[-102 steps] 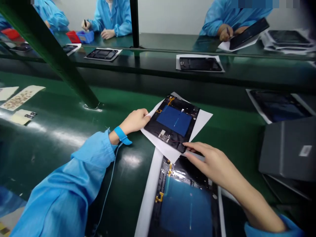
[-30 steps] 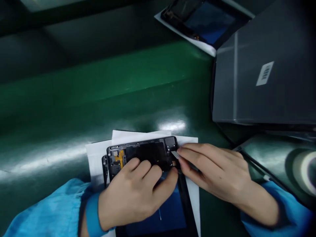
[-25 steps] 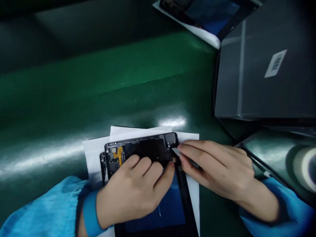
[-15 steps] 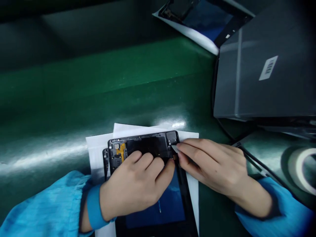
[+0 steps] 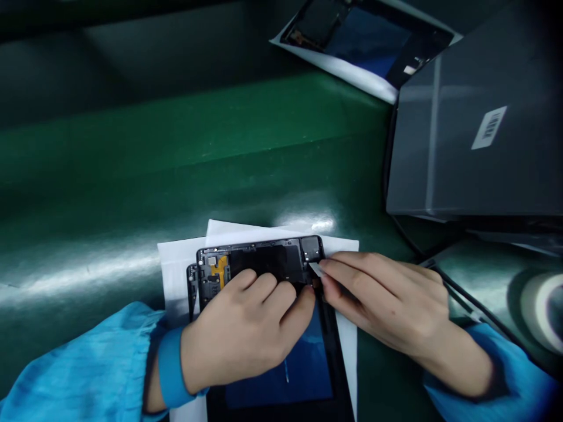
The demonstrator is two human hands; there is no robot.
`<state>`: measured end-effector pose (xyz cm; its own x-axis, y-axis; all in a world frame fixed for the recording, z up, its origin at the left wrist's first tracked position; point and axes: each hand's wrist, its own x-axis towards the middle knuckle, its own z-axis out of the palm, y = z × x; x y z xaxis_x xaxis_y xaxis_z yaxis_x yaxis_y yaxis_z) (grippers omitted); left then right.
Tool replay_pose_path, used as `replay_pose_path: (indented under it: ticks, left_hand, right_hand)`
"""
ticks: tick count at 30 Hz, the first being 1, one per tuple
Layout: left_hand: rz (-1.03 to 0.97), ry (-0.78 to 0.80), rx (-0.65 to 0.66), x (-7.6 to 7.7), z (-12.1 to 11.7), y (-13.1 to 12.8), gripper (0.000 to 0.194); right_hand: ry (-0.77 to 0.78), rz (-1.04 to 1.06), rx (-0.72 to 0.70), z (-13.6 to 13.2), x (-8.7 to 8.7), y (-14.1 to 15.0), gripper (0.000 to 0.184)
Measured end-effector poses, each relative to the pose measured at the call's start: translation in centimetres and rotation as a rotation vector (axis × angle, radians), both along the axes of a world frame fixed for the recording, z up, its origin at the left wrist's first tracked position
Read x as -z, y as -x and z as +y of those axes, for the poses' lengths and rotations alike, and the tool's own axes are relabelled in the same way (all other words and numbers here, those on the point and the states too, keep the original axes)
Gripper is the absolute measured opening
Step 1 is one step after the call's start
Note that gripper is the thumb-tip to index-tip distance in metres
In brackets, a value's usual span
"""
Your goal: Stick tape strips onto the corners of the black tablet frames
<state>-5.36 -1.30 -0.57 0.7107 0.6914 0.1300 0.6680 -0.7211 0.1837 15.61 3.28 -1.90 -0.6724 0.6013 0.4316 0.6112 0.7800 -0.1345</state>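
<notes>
My left hand (image 5: 246,331) lies across the open black tablet (image 5: 264,258), thumb pressed near its right edge, a blue wristband (image 5: 171,368) around my wrist. With my right hand (image 5: 387,299) I pinch a small pale tool (image 5: 316,269) between thumb and finger, its tip at that same end, near an orange flex cable (image 5: 220,268) at the opposite end. White sheets (image 5: 179,264) lie beneath on the green table (image 5: 176,176), and a gray box (image 5: 461,158) stands farther off to the right.
</notes>
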Motion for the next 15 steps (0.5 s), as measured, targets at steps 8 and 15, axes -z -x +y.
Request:
replay_pose_path:
  ticks: [8, 15]
  left_hand:
    - [-0.003, 0.005, -0.002, -0.11, 0.06, -0.07, 0.032]
    - [0.002, 0.009, -0.003, -0.06, -0.01, -0.03, 0.032]
  right_hand:
    - [-0.004, 0.004, -0.006, 0.02, -0.02, 0.08, 0.008]
    - [0.048, -0.003, 0.008, 0.18, -0.19, 0.23, 0.007]
